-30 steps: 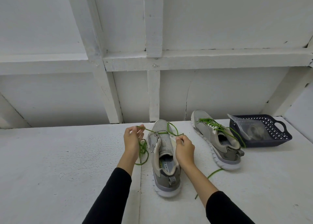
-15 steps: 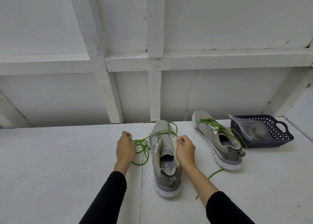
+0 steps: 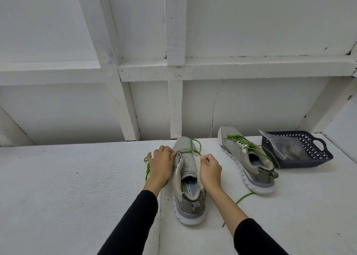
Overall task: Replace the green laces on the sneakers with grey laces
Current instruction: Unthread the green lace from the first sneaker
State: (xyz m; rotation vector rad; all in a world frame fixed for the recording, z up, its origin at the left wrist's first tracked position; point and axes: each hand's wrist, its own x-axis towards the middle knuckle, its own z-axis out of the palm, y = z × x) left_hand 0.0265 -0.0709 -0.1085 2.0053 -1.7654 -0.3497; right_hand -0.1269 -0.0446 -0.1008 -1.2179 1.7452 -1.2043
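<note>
Both hands were down on the near sneaker (image 3: 188, 179), which sat between them with its heel toward the person. The left hand (image 3: 161, 165) lay against the shoe's left eyelet edge with its fingers curled there; whether it pinched the green lace (image 3: 185, 151) or only the flap, I could not tell. The right hand (image 3: 210, 169) pinched the right eyelet edge between thumb and fingers. Only one green bar crossed the tongue just beyond the fingertips, with a loop past the toe and loose lace heaped outside the left hand. The second sneaker (image 3: 249, 162), fully laced in green, stood to the right of the right hand, and beyond it a dark basket (image 3: 313, 154) held a clear bag (image 3: 284, 150), probably the grey laces, though its contents were unclear. The likely trouble from here was the lace tip catching in the last eyelets if pulled at an angle, dragging the light shoe across the white table (image 3: 77, 187); the slack beside the left hand could also knot.
</note>
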